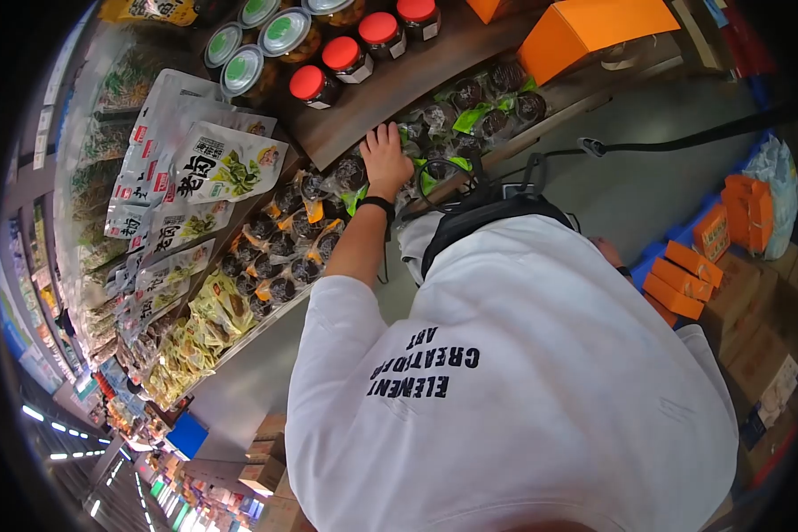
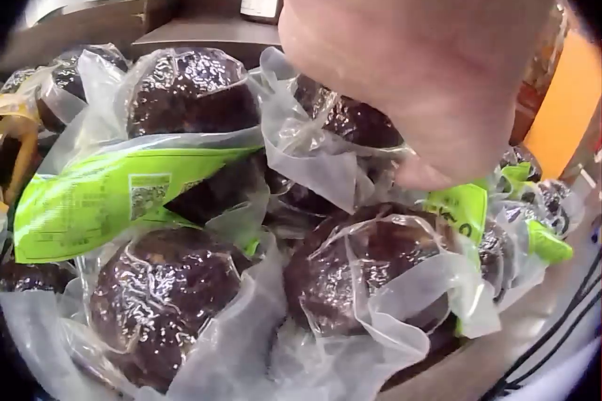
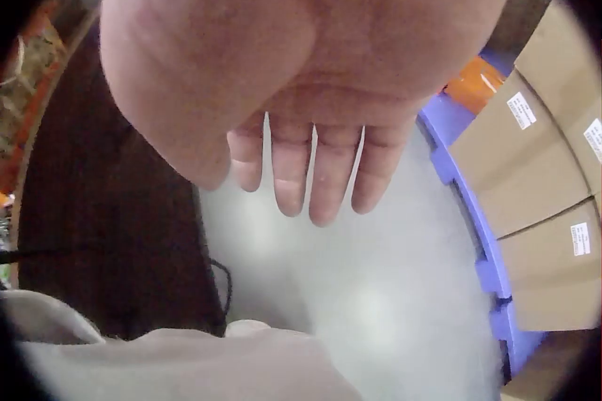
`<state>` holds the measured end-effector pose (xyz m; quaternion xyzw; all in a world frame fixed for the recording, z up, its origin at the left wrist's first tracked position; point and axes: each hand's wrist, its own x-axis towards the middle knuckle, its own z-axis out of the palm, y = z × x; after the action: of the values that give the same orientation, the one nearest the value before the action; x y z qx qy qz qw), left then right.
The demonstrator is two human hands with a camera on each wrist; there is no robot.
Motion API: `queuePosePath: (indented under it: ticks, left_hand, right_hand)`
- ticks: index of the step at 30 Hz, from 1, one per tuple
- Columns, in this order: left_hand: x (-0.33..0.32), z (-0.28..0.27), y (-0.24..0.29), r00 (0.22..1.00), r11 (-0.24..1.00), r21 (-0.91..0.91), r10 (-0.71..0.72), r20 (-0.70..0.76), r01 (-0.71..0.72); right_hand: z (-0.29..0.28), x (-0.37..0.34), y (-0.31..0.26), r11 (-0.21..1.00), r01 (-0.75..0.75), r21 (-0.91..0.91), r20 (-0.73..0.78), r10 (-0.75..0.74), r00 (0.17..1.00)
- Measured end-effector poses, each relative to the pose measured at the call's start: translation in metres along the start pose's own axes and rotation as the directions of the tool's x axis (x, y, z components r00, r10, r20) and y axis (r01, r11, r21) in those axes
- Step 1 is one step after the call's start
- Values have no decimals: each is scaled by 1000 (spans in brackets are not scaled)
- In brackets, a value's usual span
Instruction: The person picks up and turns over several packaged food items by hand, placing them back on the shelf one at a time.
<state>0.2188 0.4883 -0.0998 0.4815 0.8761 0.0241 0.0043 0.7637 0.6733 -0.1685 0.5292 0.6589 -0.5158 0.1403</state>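
On the shelf in the head view, my left hand (image 1: 386,164) lies among clear bags of dark round items (image 1: 350,173) with green labels, its fingers extended. From the left wrist, the palm and thumb side of that hand (image 2: 423,53) hover over or touch the bags; its fingertips are hidden. A dark glossy item (image 2: 367,265) in clear plastic lies below it, beside a green label (image 2: 122,199). My right hand (image 1: 607,251) hangs at the body's side, partly hidden by the white shirt. Its palm and loose, spread fingers (image 3: 320,175) show in the right wrist view, holding nothing.
Red-lidded jars (image 1: 341,55) and an orange box (image 1: 585,35) stand on the upper shelf. Silver pouches (image 1: 230,168) and yellow packets (image 1: 213,319) are at the left. Cartons (image 3: 527,157) stand on a blue pallet (image 3: 451,166) across the grey floor. A black strap (image 1: 683,137) crosses at right.
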Motion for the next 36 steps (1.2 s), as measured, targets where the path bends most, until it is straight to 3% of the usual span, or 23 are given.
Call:
queuePosePath:
  ticks: [2,5,6,8,9,13,16,17,18,19,20,21,22,23,25,27,28,29,30,31,33,35,36]
  left_hand:
    - [-8,-10,-1,1000,998,-66,18,-13,-19]
    - [-24,-15,-11,998,992,-115,36,-59,-42]
    - [-31,-18,-14,997,993,-106,34,-64,-41]
    - [-48,-30,-17,988,983,-171,-87,-127,65]
    - [-59,-38,-17,962,975,-213,-119,-244,67]
    - [-117,-53,-26,930,945,-285,-243,-277,162]
    - [-176,-58,-30,867,872,-317,-449,-213,374]
    - [-198,-60,-28,818,821,-317,-545,-183,476]
    - [-219,-61,-26,758,760,-313,-633,-158,570]
    - [-240,-59,-27,743,749,-303,-649,-162,588]
    - [-262,-53,-29,681,691,-281,-717,-149,666]
    - [-285,-47,-31,613,626,-261,-778,-138,735]
    - [-308,-40,-32,598,614,-260,-788,-148,745]
    - [-331,-33,-32,539,546,-244,-836,-100,801]
    - [-373,-21,-28,450,454,-239,-890,-72,858]
    - [-410,-9,-20,237,212,-147,-955,179,966]
    - [-427,-3,-17,198,172,-169,-968,153,971]
    - [-444,3,-14,115,84,-136,-963,242,987]
    - [-460,7,-12,36,2,-101,-942,334,995]
    - [-476,13,-10,12,-30,-124,-947,322,992]
    - [-497,23,-3,33,-47,-202,-927,373,978]
    - [-516,25,3,66,-45,-252,-908,415,967]
    - [-527,24,3,83,-51,-286,-896,437,957]
  right_hand:
    - [4,10,-13,960,-147,240,-9,153,988]
    - [12,27,-38,967,60,248,-24,-56,998]
    - [13,32,-51,942,-58,332,58,41,997]
    - [19,39,-72,901,-170,400,151,118,981]
    - [22,43,-78,919,-170,355,174,113,978]
    - [37,60,-83,868,-293,401,285,186,940]
    - [48,84,-68,855,-360,374,337,236,911]
    - [50,99,-53,916,-281,286,391,156,907]
    - [49,121,-35,988,-66,141,468,-8,883]
    - [50,140,-20,954,296,-38,536,-230,812]
    - [50,153,-12,844,530,-79,610,-380,696]
    - [51,151,-26,440,769,-463,586,-499,638]
    - [56,163,-22,424,781,-458,597,-504,624]
    - [61,184,-10,659,683,-315,593,-425,684]
    - [65,190,-34,821,545,-168,616,-345,709]
    - [67,157,-87,767,472,-435,384,-316,868]
    - [73,150,-100,734,517,-441,408,-349,844]
    - [81,151,-103,977,190,-95,371,-142,918]
    - [91,156,-115,942,-216,255,425,91,900]
    - [105,153,-136,954,-184,236,433,67,899]
    - [117,128,-151,970,-44,238,189,-2,982]
    - [117,142,-157,966,235,110,221,-254,942]
    - [128,189,-139,772,554,-310,31,-575,818]
